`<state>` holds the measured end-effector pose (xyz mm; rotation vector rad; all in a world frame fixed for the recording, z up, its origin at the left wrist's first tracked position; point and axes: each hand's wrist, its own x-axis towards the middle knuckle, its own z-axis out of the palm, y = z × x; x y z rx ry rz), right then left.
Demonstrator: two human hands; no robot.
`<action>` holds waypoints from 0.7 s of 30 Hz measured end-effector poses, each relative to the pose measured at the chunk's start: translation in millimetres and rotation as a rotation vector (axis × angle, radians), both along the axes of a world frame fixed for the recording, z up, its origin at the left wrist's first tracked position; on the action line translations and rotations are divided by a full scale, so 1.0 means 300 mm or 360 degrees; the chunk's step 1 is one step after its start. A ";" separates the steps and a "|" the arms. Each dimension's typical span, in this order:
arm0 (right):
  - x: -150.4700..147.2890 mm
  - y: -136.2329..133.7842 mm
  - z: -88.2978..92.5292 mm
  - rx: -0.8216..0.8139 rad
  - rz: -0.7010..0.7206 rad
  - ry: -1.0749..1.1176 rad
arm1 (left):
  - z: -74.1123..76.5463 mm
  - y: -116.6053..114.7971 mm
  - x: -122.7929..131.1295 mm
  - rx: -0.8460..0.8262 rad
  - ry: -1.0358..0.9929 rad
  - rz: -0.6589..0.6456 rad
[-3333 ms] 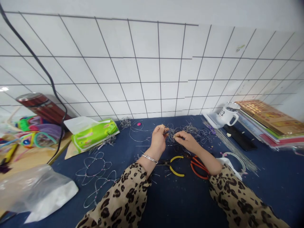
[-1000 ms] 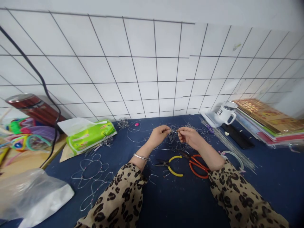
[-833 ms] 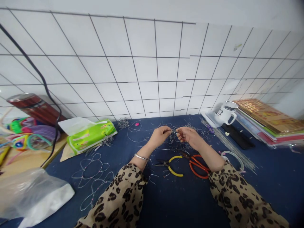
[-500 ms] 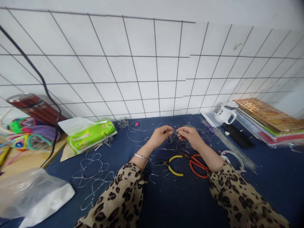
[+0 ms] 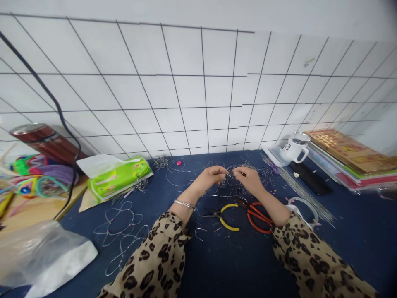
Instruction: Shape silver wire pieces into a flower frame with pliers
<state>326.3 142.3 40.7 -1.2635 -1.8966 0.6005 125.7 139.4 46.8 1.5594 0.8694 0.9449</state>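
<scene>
Thin wire (image 5: 230, 172) is pinched between thumb and forefinger of the left hand (image 5: 211, 176) and, just beside it, of the right hand (image 5: 249, 179), the two sets of fingertips brought nearly together above a blue cloth (image 5: 223, 265). How the strand is bent between them is too fine to be made out. The grip could be lost, it is judged, if the springy metal were twisted too hard, and fingertips could be pricked by a cut end. The strand could also be snagged by the tangle (image 5: 248, 166) directly behind, where loose curls of similar metal are heaped. Sleeves (image 5: 155, 252) in soft, spotted fabric could be caught by stray clippings.

Nearer the wearer, pliers (image 5: 220, 214) with curved yellow grips and dark, pointed noses are laid flat, with a tool (image 5: 259, 214) in looped orange handles beside them, partly hidden by the right forearm. To the left, petal-shaped loops (image 5: 108, 225) of bright, thin metal are dotted with small pink beads. A glossy green pack (image 5: 119, 178) is topped by white tissue. To the right, straight rods (image 5: 302, 190) are fanned below a smooth white mug (image 5: 294, 150).
</scene>
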 end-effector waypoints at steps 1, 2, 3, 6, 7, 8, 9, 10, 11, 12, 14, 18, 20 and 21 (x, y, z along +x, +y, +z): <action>0.000 0.000 0.001 0.0044 -0.0016 0.0001 | 0.005 -0.004 0.001 -0.0013 -0.0015 -0.0021; 0.000 0.000 0.002 0.0086 -0.0028 0.0007 | 0.010 -0.009 0.002 -0.0027 -0.0029 -0.0048; -0.001 0.000 0.003 0.0120 -0.0036 0.0013 | 0.016 -0.014 0.002 -0.0042 -0.0043 -0.0086; -0.005 -0.003 0.007 0.0166 -0.0029 0.0030 | 0.034 -0.028 0.002 -0.0084 -0.0103 -0.0230; -0.007 -0.005 0.010 0.0169 -0.0017 0.0031 | 0.040 -0.032 0.001 -0.0089 -0.0123 -0.0277; -0.009 -0.007 0.013 0.0171 -0.0003 0.0029 | 0.045 -0.036 -0.001 -0.0088 -0.0137 -0.0319; -0.010 -0.009 0.017 0.0172 0.0010 0.0026 | 0.050 -0.038 -0.004 -0.0084 -0.0140 -0.0353; -0.012 -0.010 0.022 0.0174 0.0022 0.0019 | 0.055 -0.041 -0.007 -0.0085 -0.0136 -0.0385; -0.012 -0.012 0.027 0.0174 0.0036 0.0009 | 0.060 -0.043 -0.011 -0.0091 -0.0128 -0.0414; -0.012 -0.013 0.032 0.0174 0.0048 -0.0004 | 0.065 -0.044 -0.015 -0.0101 -0.0120 -0.0438; -0.010 -0.014 0.044 0.0178 0.0058 -0.0038 | 0.074 -0.047 -0.020 -0.0121 -0.0116 -0.0462; 0.001 -0.011 0.061 0.0237 -0.0013 -0.0105 | 0.090 -0.050 -0.024 -0.0081 -0.0118 -0.0353; 0.007 -0.010 0.066 0.0273 -0.0071 -0.0115 | 0.092 -0.048 -0.024 -0.0039 -0.0113 -0.0249; 0.009 -0.009 0.067 0.0285 -0.0103 -0.0113 | 0.092 -0.047 -0.024 -0.0025 -0.0109 -0.0212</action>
